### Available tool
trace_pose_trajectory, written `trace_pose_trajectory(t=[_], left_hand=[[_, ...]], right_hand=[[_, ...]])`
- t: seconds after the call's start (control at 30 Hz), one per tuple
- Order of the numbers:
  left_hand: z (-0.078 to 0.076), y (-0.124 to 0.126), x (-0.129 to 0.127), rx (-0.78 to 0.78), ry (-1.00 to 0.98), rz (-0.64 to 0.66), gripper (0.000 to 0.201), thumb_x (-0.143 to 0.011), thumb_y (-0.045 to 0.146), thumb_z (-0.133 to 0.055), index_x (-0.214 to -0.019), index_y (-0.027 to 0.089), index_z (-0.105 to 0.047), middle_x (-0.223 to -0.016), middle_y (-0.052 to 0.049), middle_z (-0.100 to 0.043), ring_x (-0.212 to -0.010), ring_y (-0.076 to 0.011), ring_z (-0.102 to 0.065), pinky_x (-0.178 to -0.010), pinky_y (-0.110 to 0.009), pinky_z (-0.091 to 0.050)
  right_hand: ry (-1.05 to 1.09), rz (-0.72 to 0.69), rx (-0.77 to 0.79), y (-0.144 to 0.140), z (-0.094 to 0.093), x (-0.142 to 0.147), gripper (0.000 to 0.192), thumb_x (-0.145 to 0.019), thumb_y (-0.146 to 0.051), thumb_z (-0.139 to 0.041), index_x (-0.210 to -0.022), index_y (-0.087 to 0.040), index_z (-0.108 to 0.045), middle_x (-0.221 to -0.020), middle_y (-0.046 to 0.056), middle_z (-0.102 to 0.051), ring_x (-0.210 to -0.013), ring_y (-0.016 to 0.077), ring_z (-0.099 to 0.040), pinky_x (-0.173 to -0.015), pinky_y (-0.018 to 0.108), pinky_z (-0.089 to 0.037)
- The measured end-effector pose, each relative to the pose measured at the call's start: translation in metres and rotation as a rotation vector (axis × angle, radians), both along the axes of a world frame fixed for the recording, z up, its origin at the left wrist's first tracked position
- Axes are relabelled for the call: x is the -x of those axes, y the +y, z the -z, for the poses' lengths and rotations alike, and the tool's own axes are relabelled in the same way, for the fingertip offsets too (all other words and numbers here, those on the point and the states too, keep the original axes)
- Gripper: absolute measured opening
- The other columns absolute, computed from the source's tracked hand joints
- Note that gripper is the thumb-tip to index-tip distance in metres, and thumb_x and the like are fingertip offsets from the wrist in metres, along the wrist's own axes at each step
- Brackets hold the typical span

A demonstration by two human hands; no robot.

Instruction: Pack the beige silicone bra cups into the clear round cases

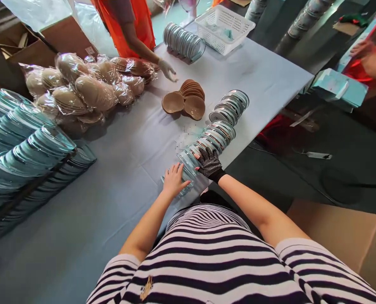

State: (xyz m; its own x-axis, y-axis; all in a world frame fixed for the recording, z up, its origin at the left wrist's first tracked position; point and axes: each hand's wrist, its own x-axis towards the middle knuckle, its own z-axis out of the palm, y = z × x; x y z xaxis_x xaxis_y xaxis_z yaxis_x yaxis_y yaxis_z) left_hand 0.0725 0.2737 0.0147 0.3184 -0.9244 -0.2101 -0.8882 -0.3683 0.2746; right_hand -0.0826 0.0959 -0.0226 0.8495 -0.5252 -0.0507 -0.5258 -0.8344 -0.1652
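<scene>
Both hands press the near end of a row of clear plastic shells (207,141) at the table's (118,202) right edge: bare left hand (174,180) fingers spread, gloved right hand (209,163) curled on top; the shells' contents are hard to make out

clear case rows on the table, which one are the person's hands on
The near row of clear cases at the table's right edge: left hand and gloved right hand press its near end; others lie untouched.

Clear plastic shell row (207,141) lying along table edge
</scene>
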Motion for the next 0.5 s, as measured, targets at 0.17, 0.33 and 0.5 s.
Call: trace_pose_trajectory(t=[0.17, 0.33, 0.5], left_hand=[[0.000, -0.016, 0.005, 0.144, 0.166, -0.107, 0.073, -0.081, 0.046, -0.069, -0.143, 0.022, -0.039, -0.148, -0.016, -0.047, -0.139, -0.0324, -0.041, -0.115, -0.058, -0.030], [-0.002, -0.043, -0.001, 0.335, 0.287, -0.204, 0.050, -0.085, 0.035, -0.064, -0.132, 0.024, -0.050, -0.140, -0.013, -0.053, -0.134, -0.0290, -0.047, -0.113, -0.052, -0.036], [-0.014, -0.110, 0.002, 0.400, 0.418, -0.366, 0.037, -0.088, 0.032, -0.060, -0.125, 0.025, -0.059, -0.136, -0.010, -0.057, -0.131, -0.0265, -0.050, -0.113, -0.048, -0.039]], right_hand=[[-0.063, -0.064, -0.031, -0.017, -0.022, 0.004, 0.057, -0.091, -0.052, -0.051, -0.139, -0.022, -0.054, -0.150, 0.014, -0.044, -0.140, 0.0371, -0.029, -0.114, 0.056, -0.015], [-0.184, -0.110, -0.043, -0.108, -0.047, -0.027, 0.053, -0.091, -0.044, -0.052, -0.136, -0.015, -0.055, -0.142, 0.016, -0.052, -0.132, 0.0330, -0.040, -0.115, 0.048, -0.023], [-0.126, -0.182, 0.015, -0.221, -0.045, -0.113, 0.081, -0.078, -0.038, -0.068, -0.149, -0.010, -0.038, -0.153, 0.022, -0.037, -0.141, 0.0411, -0.028, -0.115, 0.057, -0.019]])
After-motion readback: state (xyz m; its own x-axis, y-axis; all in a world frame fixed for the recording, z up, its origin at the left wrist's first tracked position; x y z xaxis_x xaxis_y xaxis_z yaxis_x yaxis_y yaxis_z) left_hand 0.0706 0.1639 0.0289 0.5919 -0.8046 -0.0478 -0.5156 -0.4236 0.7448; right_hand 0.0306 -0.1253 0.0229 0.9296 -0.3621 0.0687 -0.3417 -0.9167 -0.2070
